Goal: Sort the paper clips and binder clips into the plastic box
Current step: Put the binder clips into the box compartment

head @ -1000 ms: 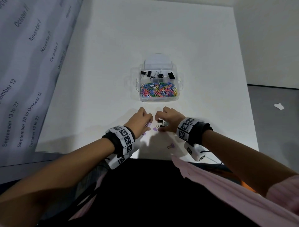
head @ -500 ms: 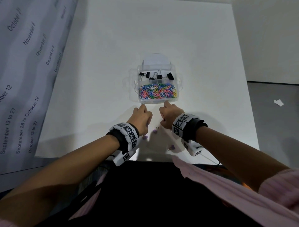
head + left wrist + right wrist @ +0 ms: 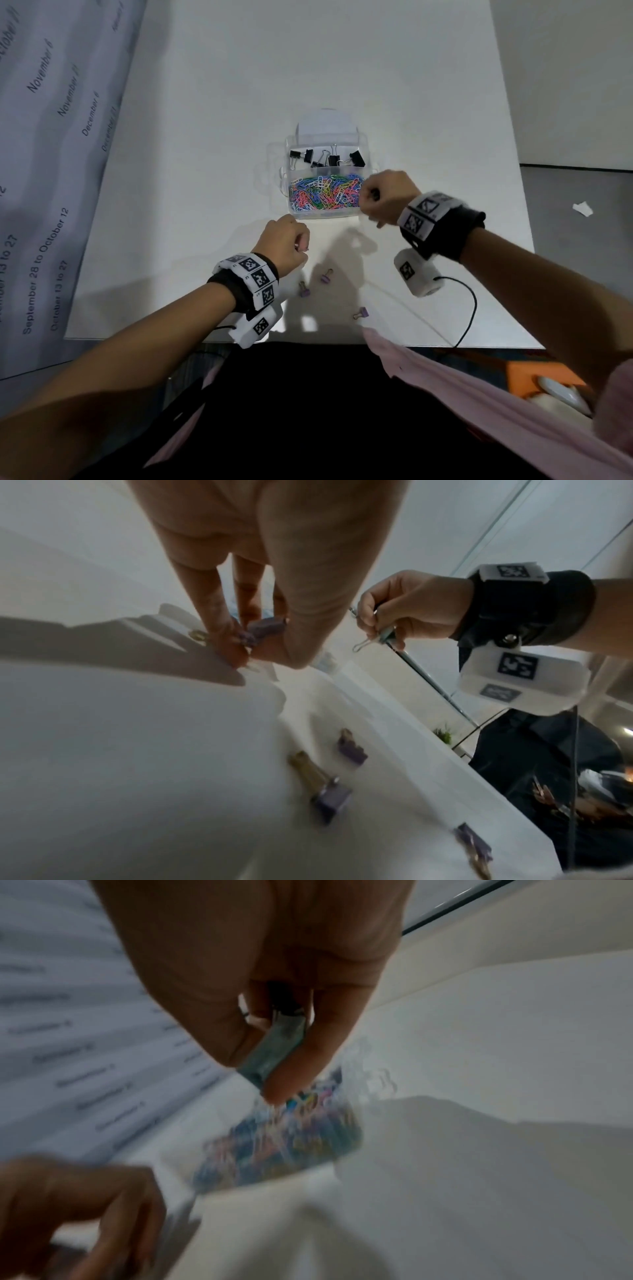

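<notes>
Left hand (image 3: pixel 286 245), low over the surface (image 3: pixel 212 192), is pinched on a purple binder clip (image 3: pixel 265 627). Three purple clips (image 3: pixel 324 276) are left lying near it. Plastic box (image 3: pixel 325 215) is seen beyond. Right hand (image 3: pixel 385 198), at the box's right edge, is curled round a dark binder clip (image 3: pixel 274 1053).

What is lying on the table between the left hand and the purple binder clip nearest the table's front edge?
In the head view, two purple binder clips lie between the left hand and the front clip.
</notes>
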The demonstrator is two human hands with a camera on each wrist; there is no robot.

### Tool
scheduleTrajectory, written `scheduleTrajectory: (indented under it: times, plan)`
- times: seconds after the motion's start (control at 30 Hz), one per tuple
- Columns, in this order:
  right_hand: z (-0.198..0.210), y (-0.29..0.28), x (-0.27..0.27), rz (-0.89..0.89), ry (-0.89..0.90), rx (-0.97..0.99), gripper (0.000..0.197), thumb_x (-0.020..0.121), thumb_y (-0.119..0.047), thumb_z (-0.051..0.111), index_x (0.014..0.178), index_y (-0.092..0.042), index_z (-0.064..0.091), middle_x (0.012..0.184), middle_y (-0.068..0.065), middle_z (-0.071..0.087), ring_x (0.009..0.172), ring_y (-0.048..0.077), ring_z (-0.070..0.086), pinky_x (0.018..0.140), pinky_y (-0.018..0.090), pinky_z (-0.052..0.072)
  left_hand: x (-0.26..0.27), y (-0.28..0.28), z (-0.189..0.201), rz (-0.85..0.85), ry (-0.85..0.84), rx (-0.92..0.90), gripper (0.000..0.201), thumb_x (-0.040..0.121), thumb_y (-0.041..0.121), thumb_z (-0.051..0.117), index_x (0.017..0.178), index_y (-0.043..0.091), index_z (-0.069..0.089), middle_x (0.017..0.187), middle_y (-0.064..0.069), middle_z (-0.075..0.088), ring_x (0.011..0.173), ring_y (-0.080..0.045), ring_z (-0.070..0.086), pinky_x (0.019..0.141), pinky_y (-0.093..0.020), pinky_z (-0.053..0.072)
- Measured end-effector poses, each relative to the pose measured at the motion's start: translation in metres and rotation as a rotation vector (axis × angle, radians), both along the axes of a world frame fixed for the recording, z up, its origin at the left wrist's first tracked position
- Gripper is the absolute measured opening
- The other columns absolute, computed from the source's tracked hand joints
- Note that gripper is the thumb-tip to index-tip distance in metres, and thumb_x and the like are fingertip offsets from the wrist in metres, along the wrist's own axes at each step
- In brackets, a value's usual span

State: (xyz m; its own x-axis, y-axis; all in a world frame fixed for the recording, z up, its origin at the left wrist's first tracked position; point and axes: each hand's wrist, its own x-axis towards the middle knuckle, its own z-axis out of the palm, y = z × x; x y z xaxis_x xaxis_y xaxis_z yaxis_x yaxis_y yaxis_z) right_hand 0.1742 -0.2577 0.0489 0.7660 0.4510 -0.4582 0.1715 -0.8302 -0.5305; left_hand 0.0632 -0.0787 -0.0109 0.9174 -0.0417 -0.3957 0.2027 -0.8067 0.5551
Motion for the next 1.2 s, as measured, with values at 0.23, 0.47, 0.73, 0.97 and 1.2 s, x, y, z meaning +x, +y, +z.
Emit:
scheduleTrajectory:
  times: [0.23,0.47,0.73,0.97,1.2]
  plan:
    - [0.019,0.029,0.061,-0.077,-0.151,0.062,0.024,0.082,-0.002,0.049,0.088,-0.011,0.070,0.093,0.008,0.072,0.069,0.017,0.069,0.040,0.004,0.041,0.007,0.007,0.010,0.257,-0.023,-0.150,0.030,0.064,-0.001,0.061,0.051,0.023,0.048,0.060,0.011,0.055,0.060,-0.011,0.052,0.057,-0.017,0.043]
    - [0.000,0.049,0.071,-0.022,-0.169,-0.015,0.028,0.084,-0.005,0.052,0.104,-0.013,0.069,0.118,0.008,0.066,0.095,0.020,0.060,0.076,0.018,0.040,0.022,0.023,0.021,0.287,-0.021,-0.287,0.033,0.070,0.000,0.065,0.059,0.027,0.050,0.068,0.009,0.058,0.064,-0.006,0.052,0.060,-0.010,0.041]
    - [0.004,0.008,0.068,-0.082,-0.225,-0.006,0.025,0.083,-0.007,0.053,0.100,-0.017,0.068,0.116,0.005,0.063,0.094,0.025,0.065,0.080,0.023,0.043,0.067,0.036,0.041,0.289,-0.099,-0.387,0.034,0.072,-0.001,0.066,0.061,0.030,0.057,0.088,-0.011,0.070,0.084,-0.033,0.065,0.085,-0.046,0.055]
    - [-0.001,-0.032,0.022,-0.092,-0.162,0.025,0.024,0.080,-0.003,0.050,0.089,-0.012,0.071,0.092,0.008,0.068,0.074,0.029,0.066,0.073,0.028,0.054,0.124,0.022,0.045,0.429,-0.161,-0.511,0.029,0.079,-0.005,0.063,0.069,0.022,0.060,0.075,-0.001,0.058,0.075,-0.018,0.060,0.076,-0.032,0.057]
    - [-0.016,-0.051,-0.026,0.097,-0.091,-0.048,0.017,0.078,-0.006,0.059,0.090,-0.012,0.070,0.085,0.003,0.068,0.066,0.015,0.055,0.072,0.019,0.043,0.128,0.018,0.034,0.426,-0.055,-0.399,0.040,0.087,-0.003,0.043,0.124,0.008,0.053,0.131,-0.017,0.053,0.123,-0.026,0.052,0.104,-0.042,0.044]
